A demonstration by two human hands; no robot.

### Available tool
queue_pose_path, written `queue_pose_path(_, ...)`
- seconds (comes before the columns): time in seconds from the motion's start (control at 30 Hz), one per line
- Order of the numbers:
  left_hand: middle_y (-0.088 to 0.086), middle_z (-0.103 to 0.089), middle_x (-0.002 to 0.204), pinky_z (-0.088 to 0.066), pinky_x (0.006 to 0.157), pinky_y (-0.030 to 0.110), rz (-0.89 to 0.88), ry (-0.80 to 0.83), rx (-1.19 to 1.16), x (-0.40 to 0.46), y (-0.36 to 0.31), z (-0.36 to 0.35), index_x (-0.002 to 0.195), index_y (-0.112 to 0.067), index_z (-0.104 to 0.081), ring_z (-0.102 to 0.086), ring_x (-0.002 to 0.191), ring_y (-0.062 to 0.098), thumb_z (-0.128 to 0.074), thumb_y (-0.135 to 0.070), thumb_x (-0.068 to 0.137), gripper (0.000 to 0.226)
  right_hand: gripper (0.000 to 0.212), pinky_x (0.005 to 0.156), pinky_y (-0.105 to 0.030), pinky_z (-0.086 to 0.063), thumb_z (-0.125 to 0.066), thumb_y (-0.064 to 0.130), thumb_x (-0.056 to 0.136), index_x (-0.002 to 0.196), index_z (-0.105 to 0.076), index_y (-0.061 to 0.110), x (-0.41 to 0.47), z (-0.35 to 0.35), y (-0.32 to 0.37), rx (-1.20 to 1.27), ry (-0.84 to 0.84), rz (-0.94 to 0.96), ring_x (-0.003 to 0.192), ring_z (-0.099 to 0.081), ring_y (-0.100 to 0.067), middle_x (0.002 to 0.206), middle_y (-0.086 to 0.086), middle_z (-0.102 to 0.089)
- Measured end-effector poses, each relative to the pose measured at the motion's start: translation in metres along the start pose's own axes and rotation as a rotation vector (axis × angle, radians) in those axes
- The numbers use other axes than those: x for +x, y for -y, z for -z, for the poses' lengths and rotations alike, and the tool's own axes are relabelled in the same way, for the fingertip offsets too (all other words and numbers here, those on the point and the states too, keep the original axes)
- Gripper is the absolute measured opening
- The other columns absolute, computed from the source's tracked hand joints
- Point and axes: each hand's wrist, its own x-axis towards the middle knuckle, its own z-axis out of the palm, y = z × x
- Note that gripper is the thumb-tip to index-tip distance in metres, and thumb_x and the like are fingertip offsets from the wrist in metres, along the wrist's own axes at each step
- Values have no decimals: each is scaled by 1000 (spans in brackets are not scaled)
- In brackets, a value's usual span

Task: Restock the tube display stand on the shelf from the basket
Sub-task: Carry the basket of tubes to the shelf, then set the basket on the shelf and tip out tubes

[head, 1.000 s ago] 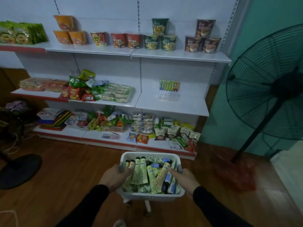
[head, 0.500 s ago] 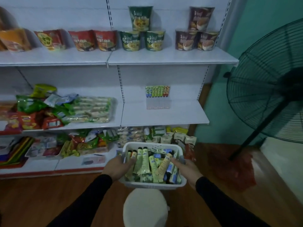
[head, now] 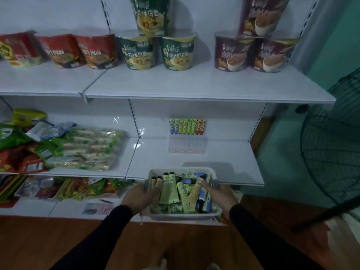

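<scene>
The white plastic basket (head: 214, 214) is held level in front of the middle shelf (head: 224, 160), its far rim over the shelf's near edge; the tubes (head: 169, 189) inside lie mostly with their long axes running near to far, dark caps toward the shelf, some tilted across each other. Farther back on that shelf stands the clear tube display stand (head: 187, 145), with one row of tubes upright at its back, caps down. The shelving is white metal; the top shelf (head: 194, 84) carries green and maroon instant noodle cups (head: 176, 52), and snack packets (head: 85, 151) lie to the left. A wooden floor (head: 58, 240) runs beneath, a teal wall and a dark standing fan (head: 331, 152) are at the right. Both arms in black sleeves reach forward: the left hand (head: 139, 196) grips the basket's left rim with fingers curled over it, and the right hand (head: 221, 193) grips the right rim likewise
</scene>
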Motion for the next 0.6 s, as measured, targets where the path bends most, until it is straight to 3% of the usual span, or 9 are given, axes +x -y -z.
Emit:
queue_pose_path(0.07, -5, -55, 67, -36, 52, 24, 16, 2, 32, 28, -16, -2, 78, -20, -52, -52, 59, 9, -47, -63, 92, 45, 54, 97, -38, -42, -59, 52, 90, 126, -54, 13, 24, 13, 13, -7, -28, -5, 106, -54, -22, 137, -12, -52)
queue_pose_path(0.2, 0, -54, 77, -34, 54, 26, 26, 39, 74, 84, -32, 0, 96, -8, -54, -49, 65, 11, -46, -67, 90, 60, 52, 79, -27, -41, -59, 52, 90, 115, -60, 7, 63, 22, 30, -69, -149, -11, 84, -51, -17, 124, -13, -60)
queue_pose_path(0.27, 0, -54, 78, -35, 56, 26, -16, 67, 101, 112, -36, 2, 87, -13, -51, -48, 66, 10, -46, -65, 91, 52, 62, 79, -30, -44, -60, 53, 89, 122, -57, 0, 84, 20, 34, -69, -231, -32, 88, -55, -21, 129, -15, -59)
queue_pose_path(0.33, 3, -58, 84, -36, 57, 25, -51, 99, 104, 136, -37, 5, 83, -16, -49, -50, 69, 11, -46, -62, 92, 47, 71, 89, -42, -49, -61, 51, 89, 126, -53, -10, 101, 11, 34, -38, -274, -64, 104, -60, -34, 136, -21, -54)
queue_pose_path(0.43, 7, -62, 90, -39, 61, 28, -122, 146, 118, 174, -26, 7, 80, -19, -47, -54, 76, 17, -47, -58, 94, 41, 63, 95, -46, -46, -64, 45, 89, 121, -56, -9, 126, -9, 29, 19, -385, -77, 113, -57, -35, 132, -22, -56)
queue_pose_path(0.53, 7, -61, 90, -37, 59, 26, -160, 161, 99, 199, -20, 0, 79, -19, -46, -54, 77, 18, -51, -54, 94, 39, 61, 77, -39, -44, -61, 47, 90, 118, -59, -7, 156, -12, 19, -18, -442, -90, 102, -60, -34, 116, -23, -63)
queue_pose_path(0.6, 4, -59, 81, -35, 56, 24, -204, 157, 103, 215, -21, -8, 75, -18, -45, -52, 69, 15, -52, -51, 94, 39, 56, 74, -35, -41, -56, 51, 91, 112, -58, 0, 175, -5, 11, -70, -442, -98, 86, -60, -28, 89, -11, -63)
